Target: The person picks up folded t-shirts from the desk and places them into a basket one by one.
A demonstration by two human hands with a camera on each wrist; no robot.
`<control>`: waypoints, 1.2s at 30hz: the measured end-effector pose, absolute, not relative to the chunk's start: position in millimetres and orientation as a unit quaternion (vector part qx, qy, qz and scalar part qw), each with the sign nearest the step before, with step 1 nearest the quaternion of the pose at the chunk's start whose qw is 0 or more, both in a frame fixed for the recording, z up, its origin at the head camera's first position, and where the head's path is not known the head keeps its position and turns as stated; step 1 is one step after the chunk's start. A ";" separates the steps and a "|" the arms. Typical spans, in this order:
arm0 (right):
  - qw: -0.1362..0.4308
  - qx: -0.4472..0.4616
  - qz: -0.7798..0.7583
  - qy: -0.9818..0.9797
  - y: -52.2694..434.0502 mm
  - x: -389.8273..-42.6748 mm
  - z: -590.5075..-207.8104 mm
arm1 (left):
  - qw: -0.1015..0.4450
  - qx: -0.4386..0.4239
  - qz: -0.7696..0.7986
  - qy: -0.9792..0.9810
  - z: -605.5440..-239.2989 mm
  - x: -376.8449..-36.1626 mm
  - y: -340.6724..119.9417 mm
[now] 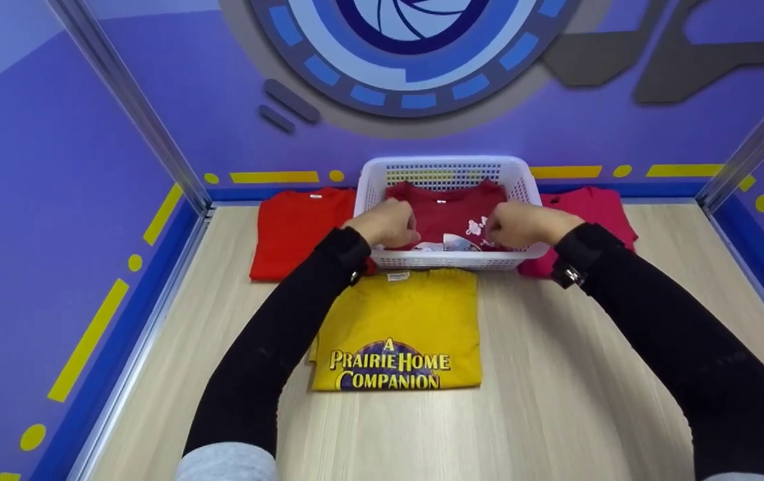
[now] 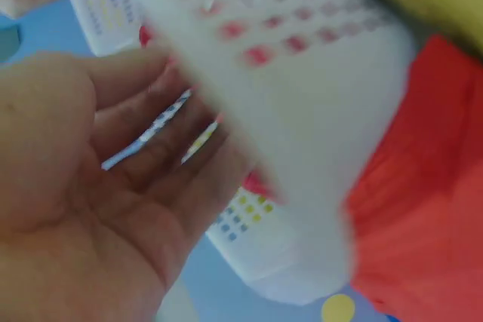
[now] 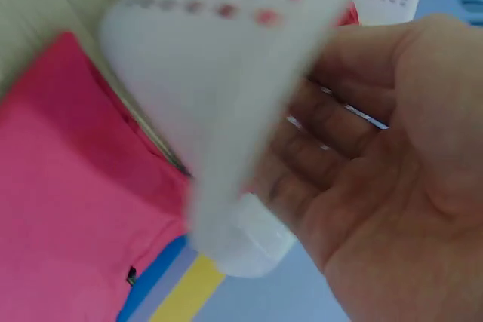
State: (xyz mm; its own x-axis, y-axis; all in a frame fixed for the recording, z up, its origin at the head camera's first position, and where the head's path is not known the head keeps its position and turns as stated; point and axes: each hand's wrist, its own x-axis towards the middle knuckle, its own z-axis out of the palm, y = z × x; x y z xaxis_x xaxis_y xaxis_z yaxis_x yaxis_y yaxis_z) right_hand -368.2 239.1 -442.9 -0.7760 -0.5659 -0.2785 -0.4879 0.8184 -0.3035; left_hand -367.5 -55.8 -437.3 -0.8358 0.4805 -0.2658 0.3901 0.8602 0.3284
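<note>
A dark red folded T-shirt (image 1: 445, 217) with a white print lies in a white perforated basket (image 1: 452, 262), collar toward the back wall. My left hand (image 1: 387, 224) reaches over the left part of the basket, bent fingers at the shirt's left side. Over the right part, my right hand (image 1: 522, 225) is bent down beside the white print. Both wrist views show the left palm (image 2: 83, 186) and right palm (image 3: 407, 164) with fingers passing behind the blurred basket rim. The rim hides the fingertips, so whether they pinch cloth does not show.
An orange-red folded shirt (image 1: 295, 234) lies left of the basket, and a pink folded shirt (image 1: 596, 214) lies right of it. In front is a yellow folded shirt (image 1: 409, 314) with lettering. A purple-blue panel (image 1: 275, 153) stands behind the wooden table (image 1: 555, 414).
</note>
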 end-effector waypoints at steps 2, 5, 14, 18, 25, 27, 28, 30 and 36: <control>0.184 -0.286 -0.108 0.934 240.7 -365.5 -447.5 | 0.192 0.237 0.133 0.943 -443.7 -364.6 -57.2; 0.196 -0.284 -0.105 0.933 241.2 -363.3 -453.2 | 0.231 0.232 0.135 0.935 -451.3 -361.8 -59.9; 0.217 -0.220 -0.161 0.937 236.7 -357.5 -462.9 | 0.290 0.181 0.138 0.930 -449.5 -354.1 -59.3; 0.140 -0.245 -0.184 0.942 233.1 -349.9 -461.6 | 0.215 0.224 0.147 0.939 -445.0 -340.2 -56.2; -0.075 -0.310 -0.268 0.909 216.3 -309.6 -446.2 | 0.017 0.306 0.186 0.934 -418.7 -290.2 -56.6; -0.093 -0.327 -0.275 0.900 209.1 -293.5 -445.5 | 0.000 0.324 0.190 0.927 -414.8 -272.5 -57.6; -0.097 -0.336 -0.272 0.896 205.3 -286.0 -446.8 | -0.002 0.334 0.191 0.923 -414.7 -264.2 -58.8; -0.101 -0.350 -0.255 0.896 197.7 -272.7 -452.6 | 0.002 0.347 0.186 0.919 -418.3 -250.6 -62.7; -0.063 -0.353 -0.204 0.911 180.7 -251.5 -482.4 | 0.023 0.307 0.141 0.941 -440.6 -234.9 -89.0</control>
State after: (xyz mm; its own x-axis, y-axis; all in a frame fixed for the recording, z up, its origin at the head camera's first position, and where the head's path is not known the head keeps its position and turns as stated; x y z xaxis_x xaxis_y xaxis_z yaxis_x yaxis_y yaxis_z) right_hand -251.5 180.7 -482.4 -0.7429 -0.6172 0.2590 -0.6687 0.6678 -0.3268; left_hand -234.9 -89.0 -440.6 -0.8104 0.5842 0.0440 0.5714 0.7716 0.2795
